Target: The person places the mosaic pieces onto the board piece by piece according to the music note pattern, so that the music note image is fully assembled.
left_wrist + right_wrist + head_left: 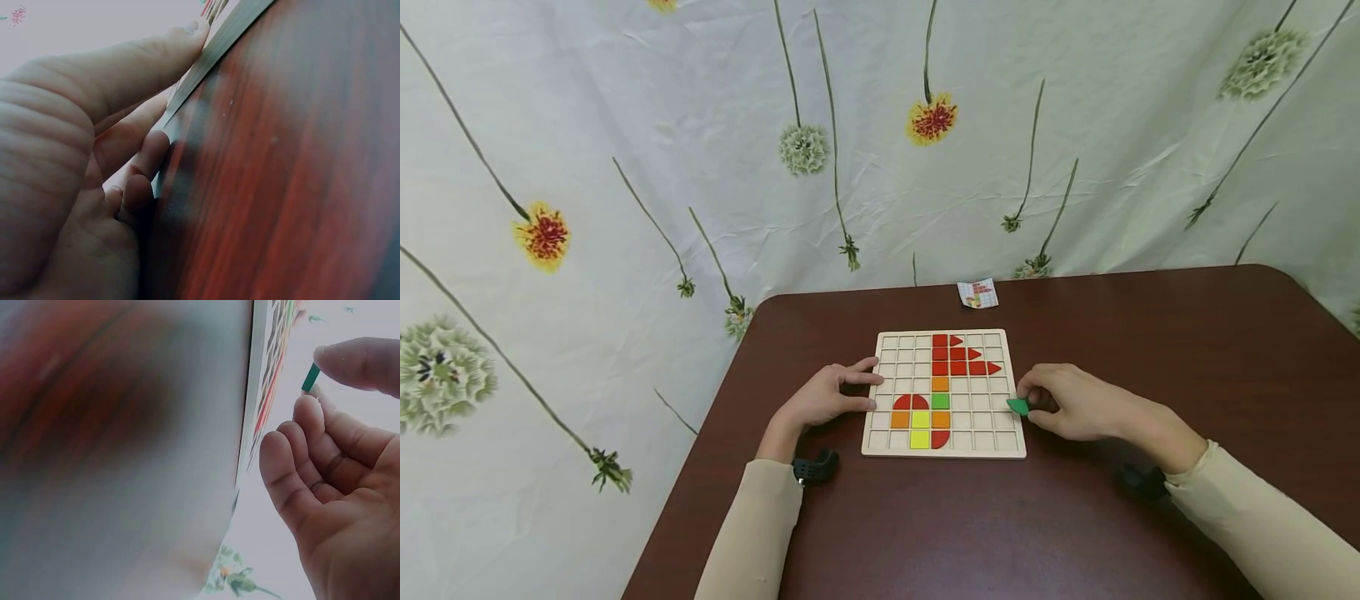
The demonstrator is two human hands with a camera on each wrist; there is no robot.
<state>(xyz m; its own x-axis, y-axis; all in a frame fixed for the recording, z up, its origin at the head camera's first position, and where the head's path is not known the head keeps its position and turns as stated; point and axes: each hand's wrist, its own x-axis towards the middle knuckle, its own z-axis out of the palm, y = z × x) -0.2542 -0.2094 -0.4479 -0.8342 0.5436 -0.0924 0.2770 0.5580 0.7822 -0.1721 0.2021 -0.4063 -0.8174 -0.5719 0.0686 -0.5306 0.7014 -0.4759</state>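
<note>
A pale wooden grid board (895, 342) lies on the table with red, orange, yellow and green tiles set in its cells. Along its left edge rests my left hand (829, 392), fingers extended over the rim. In the left wrist view the thumb (144, 69) touches the board's side (219, 47). My right hand (1071, 402) pinches a small green tile (1018, 407) between thumb and fingers at the board's right edge. The tile (310, 377) appears edge-on in the right wrist view, its full outline partly hidden by the fingertips.
A small printed card (977, 293) with a coloured grid pattern lies at the far table edge, behind the board. The dark brown table (917, 517) meets a pale floral cloth (880, 200) at the back and left. Dark bands (816, 467) sit at the wrists.
</note>
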